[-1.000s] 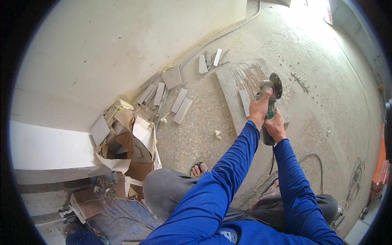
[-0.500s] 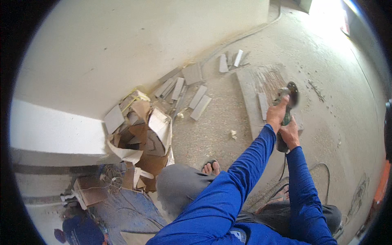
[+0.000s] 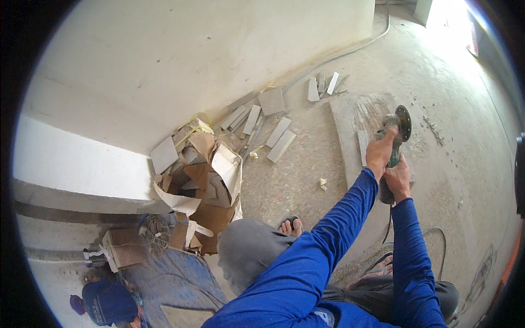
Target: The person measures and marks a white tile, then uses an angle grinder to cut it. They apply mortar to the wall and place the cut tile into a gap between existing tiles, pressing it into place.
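An angle grinder [image 3: 392, 154] with a dark disc [image 3: 403, 123] pierced by a ring of holes is held out in front of me, toward the right. My left hand [image 3: 381, 152] is closed round its front part, close behind the disc. Farther back, my right hand [image 3: 398, 177] wraps the green-and-dark body. Below the tool lies a broad, dusty, scratched board [image 3: 343, 128] on the floor. A narrow grey tile strip [image 3: 362, 146] rests on that board, left of the grinder. Whether the disc touches anything, I cannot tell.
Cut tile strips [image 3: 281, 146] lie along the wall at left of centre. A torn cardboard box [image 3: 225, 169] holds offcuts. The grinder's cord [image 3: 389, 228] trails down beside my right arm. Another person [image 3: 108, 302] is at the lower left, near a blue sheet [image 3: 169, 279].
The whole view has shifted, so things sit farther right and slightly lower. The disc has turned to show more of its face, and its holes look sharper. Both hands keep their hold.
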Available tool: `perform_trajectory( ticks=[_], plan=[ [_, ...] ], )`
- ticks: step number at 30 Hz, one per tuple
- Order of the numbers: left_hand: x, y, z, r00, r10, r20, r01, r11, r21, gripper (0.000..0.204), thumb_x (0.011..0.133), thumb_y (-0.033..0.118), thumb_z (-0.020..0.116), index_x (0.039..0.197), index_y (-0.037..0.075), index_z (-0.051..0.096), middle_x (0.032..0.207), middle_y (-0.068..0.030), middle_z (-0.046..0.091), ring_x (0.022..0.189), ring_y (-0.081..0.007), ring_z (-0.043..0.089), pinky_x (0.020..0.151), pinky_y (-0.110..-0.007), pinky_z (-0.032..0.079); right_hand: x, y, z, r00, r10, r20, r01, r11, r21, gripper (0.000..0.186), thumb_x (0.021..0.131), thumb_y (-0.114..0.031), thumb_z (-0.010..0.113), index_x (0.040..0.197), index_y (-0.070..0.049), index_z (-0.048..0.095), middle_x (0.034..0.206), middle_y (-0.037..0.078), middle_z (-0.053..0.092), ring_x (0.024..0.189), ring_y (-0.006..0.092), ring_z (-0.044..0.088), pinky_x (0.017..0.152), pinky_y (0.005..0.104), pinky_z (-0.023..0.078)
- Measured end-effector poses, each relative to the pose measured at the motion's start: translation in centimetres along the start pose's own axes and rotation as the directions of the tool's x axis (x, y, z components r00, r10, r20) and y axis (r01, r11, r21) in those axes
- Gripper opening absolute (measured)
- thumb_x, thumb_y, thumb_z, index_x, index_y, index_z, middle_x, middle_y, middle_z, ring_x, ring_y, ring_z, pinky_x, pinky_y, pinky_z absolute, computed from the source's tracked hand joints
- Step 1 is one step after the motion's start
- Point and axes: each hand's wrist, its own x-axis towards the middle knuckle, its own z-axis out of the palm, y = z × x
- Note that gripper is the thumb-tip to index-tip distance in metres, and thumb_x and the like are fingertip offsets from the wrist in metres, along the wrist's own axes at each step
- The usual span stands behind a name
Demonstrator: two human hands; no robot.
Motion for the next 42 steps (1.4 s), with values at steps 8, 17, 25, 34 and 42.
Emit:
perform_trajectory(
  ticks=[8,17,25,34,42],
  plan=[
    [-1.8,1.2,1.3,0.996,0.054,0.069,-0.048,0.995,-0.087,0.069,0.081,0.057,0.077,0.102,-0.009,0.074,0.093,-0.0115,0.072,0.080,-0.0194,0.067,0.072,-0.034,0.053,0.7,0.3,-1.6,1.000,0.015,0.014,-0.015,0.999,-0.032,0.054,0.075,-0.023,0.084,0.116,0.003,0.059,0.101,0.023,0.074,0.096,0.0356,0.073,0.082,0.0419,0.055],
    [-1.9,1.9,1.1,0.996,0.065,0.063,-0.057,0.990,-0.128,0.063,0.081,0.054,0.080,0.102,-0.006,0.074,0.092,-0.0091,0.072,0.076,-0.0156,0.067,0.070,-0.032,0.053,0.7,-1.1,-1.4,1.000,0.010,-0.012,-0.010,0.998,-0.067,0.054,0.075,-0.025,0.084,0.114,0.003,0.059,0.100,0.023,0.073,0.094,0.0338,0.073,0.082,0.0428,0.055],
    [-2.1,2.2,0.9,0.997,0.063,0.055,-0.053,0.984,-0.169,0.061,0.082,0.052,0.080,0.101,-0.006,0.074,0.093,-0.0093,0.072,0.076,-0.0151,0.067,0.070,-0.031,0.053,0.6,-1.4,-1.2,1.000,-0.004,-0.005,0.003,0.998,-0.066,0.055,0.076,-0.025,0.085,0.114,0.004,0.059,0.099,0.022,0.074,0.095,0.0317,0.074,0.083,0.0412,0.055],
    [-2.5,2.5,0.9,0.996,0.075,0.040,-0.068,0.988,-0.140,0.071,0.079,0.060,0.076,0.098,-0.008,0.076,0.094,-0.0170,0.075,0.086,-0.0251,0.070,0.079,-0.037,0.053,1.0,-1.0,-0.9,1.000,-0.010,-0.011,0.009,0.998,-0.069,0.062,0.076,-0.026,0.085,0.121,0.006,0.058,0.103,0.024,0.074,0.097,0.0316,0.074,0.083,0.0403,0.055],
    [-1.9,2.5,0.7,0.999,0.044,0.017,-0.042,0.996,-0.082,0.063,0.079,0.053,0.080,0.099,-0.006,0.075,0.091,-0.0097,0.073,0.076,-0.0157,0.067,0.069,-0.032,0.053,1.0,-0.8,-1.0,1.000,0.019,0.006,-0.018,0.997,-0.074,0.062,0.076,-0.027,0.085,0.121,0.006,0.058,0.100,0.024,0.074,0.095,0.0329,0.074,0.082,0.0408,0.056]
  ],
)
